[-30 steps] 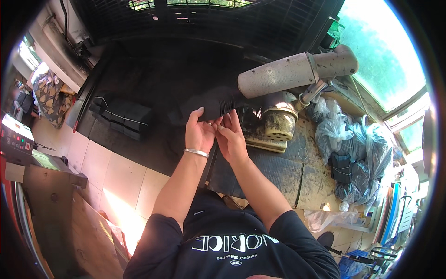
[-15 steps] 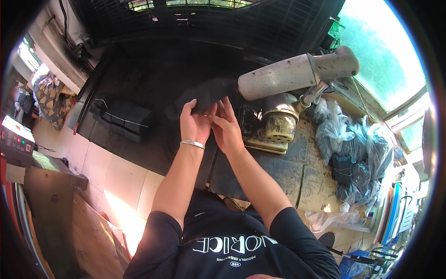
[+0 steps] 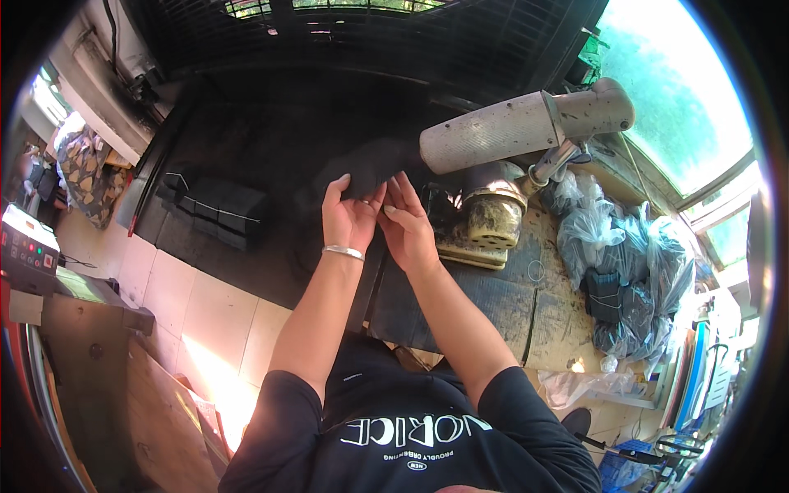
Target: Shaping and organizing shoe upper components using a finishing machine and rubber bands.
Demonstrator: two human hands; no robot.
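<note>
Dark, grimy workshop surface (image 3: 501, 304) fills the middle of the view, its near edge meeting pale floor tiles (image 3: 205, 312) at the left. Along its right side sits a grey cylindrical machine arm (image 3: 501, 131) above a round metal base (image 3: 491, 215), with clear plastic bags (image 3: 625, 263) heaped toward the right edge. A stack of black sheets (image 3: 218, 212) lies on the dark tray near the far left corner. Both forearms rise from the lower edge, elbows bent, wrists close together. The left hand (image 3: 349, 218), wearing a silver bracelet (image 3: 343, 252), pinches a piece of black fabric (image 3: 370, 168) held above the surface's middle, just left of the machine arm. The right hand (image 3: 407, 223) has its fingers extended upward against the fabric's lower edge, its grip grasping that same piece.
</note>
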